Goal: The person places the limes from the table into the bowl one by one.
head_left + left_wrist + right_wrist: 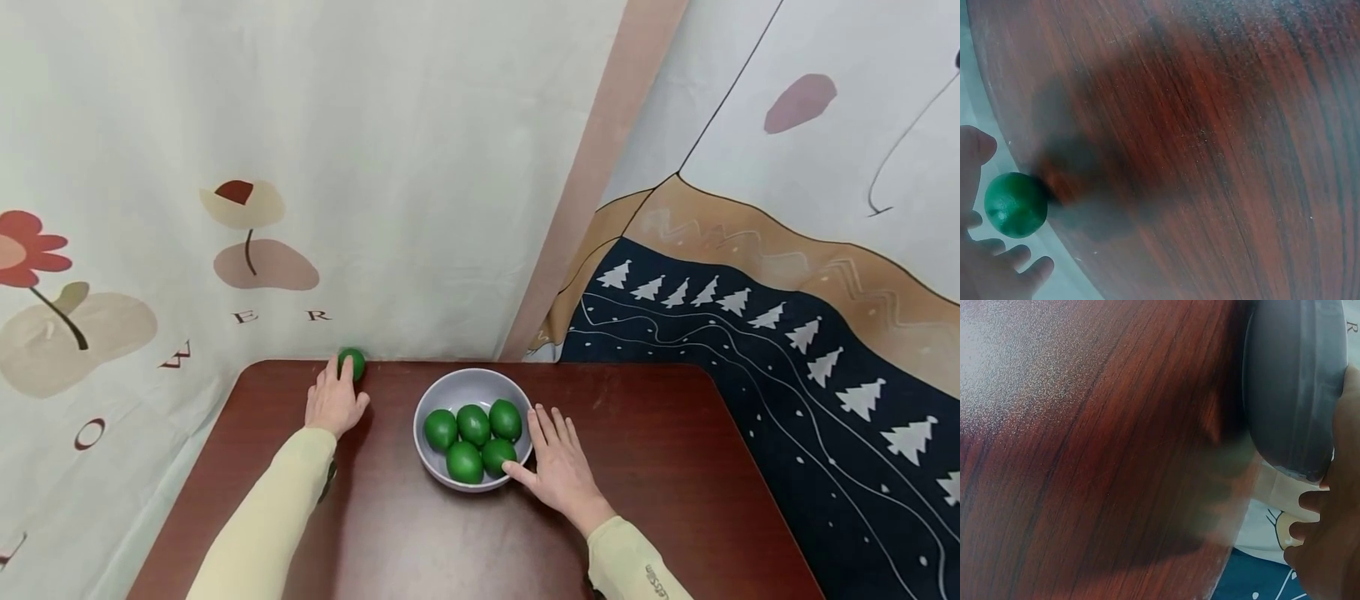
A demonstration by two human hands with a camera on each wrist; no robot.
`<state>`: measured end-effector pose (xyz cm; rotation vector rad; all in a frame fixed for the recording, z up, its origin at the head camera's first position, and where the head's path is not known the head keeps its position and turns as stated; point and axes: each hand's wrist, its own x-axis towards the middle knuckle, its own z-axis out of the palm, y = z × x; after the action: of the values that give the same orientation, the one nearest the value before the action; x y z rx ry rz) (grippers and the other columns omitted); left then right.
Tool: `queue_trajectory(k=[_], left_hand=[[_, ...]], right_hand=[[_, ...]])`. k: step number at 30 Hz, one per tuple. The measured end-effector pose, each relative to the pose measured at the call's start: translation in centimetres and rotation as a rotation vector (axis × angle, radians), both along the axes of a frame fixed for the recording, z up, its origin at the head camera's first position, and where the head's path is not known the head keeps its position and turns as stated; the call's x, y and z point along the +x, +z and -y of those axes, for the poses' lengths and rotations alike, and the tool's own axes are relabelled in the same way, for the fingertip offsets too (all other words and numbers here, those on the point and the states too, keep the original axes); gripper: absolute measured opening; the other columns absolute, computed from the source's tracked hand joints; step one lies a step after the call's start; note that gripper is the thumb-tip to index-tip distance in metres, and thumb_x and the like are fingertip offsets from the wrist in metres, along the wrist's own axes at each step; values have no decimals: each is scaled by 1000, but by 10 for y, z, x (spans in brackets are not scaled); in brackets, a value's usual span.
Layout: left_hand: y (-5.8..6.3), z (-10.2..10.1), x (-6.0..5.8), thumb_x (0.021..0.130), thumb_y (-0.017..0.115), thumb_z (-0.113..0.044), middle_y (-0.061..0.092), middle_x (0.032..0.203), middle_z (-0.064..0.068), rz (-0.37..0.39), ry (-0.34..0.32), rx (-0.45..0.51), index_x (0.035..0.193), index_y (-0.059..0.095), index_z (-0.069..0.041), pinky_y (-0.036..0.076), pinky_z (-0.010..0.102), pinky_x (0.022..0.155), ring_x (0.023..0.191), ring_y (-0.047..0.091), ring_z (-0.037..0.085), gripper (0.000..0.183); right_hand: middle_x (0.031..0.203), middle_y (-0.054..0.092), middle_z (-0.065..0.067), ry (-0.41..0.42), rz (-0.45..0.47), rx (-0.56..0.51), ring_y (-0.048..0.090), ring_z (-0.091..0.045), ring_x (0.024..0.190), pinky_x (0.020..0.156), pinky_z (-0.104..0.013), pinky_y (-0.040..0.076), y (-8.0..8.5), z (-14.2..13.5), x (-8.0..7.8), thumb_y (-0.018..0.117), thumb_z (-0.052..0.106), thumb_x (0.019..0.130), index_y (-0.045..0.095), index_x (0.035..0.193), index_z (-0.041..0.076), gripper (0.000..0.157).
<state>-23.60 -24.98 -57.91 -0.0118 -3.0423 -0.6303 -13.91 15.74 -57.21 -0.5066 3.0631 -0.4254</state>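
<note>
At the table's back-left edge is a green lime [352, 364], and my left hand [335, 402] reaches over it from the near side. In the left wrist view, that lime [1016, 205] lies between the thumb and the spread fingers, with gaps visible on both sides; I cannot tell whether a finger touches it. A grey bowl [472, 381] near the table's middle holds several limes [465, 462]. Against the bowl's right side rests my right hand [561, 467], its fingers extended and its thumb over the rim by the nearest right lime.
The dark reddish-brown wooden table [420, 550] has rounded back corners. Behind it hangs a pale printed curtain [420, 183] that meets the back edge. A dark blue cloth [750, 375] with white trees hangs on the right.
</note>
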Motion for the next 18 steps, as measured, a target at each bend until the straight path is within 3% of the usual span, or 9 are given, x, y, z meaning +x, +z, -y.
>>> queue_trajectory(k=[6,18], left_hand=[[5,1,-6,97,55,-18,13,165,35,38,5,10,162,16,5,28,74,110,145,23,57,80],[5,1,-14,99,52,-19,11,166,34,82,1,45,162,17,4,24,75,113,147,20,57,76]], right_hand=[[165,33,-20,-1,-16,-1,25,-44,154,125,-58,20,2,1,-1,56,71,93,32,161,2,100],[165,34,-21,5,-12,-17,26,-44,153,124,-59,22,1,-1,-1,58,70,92,32,161,1,101]])
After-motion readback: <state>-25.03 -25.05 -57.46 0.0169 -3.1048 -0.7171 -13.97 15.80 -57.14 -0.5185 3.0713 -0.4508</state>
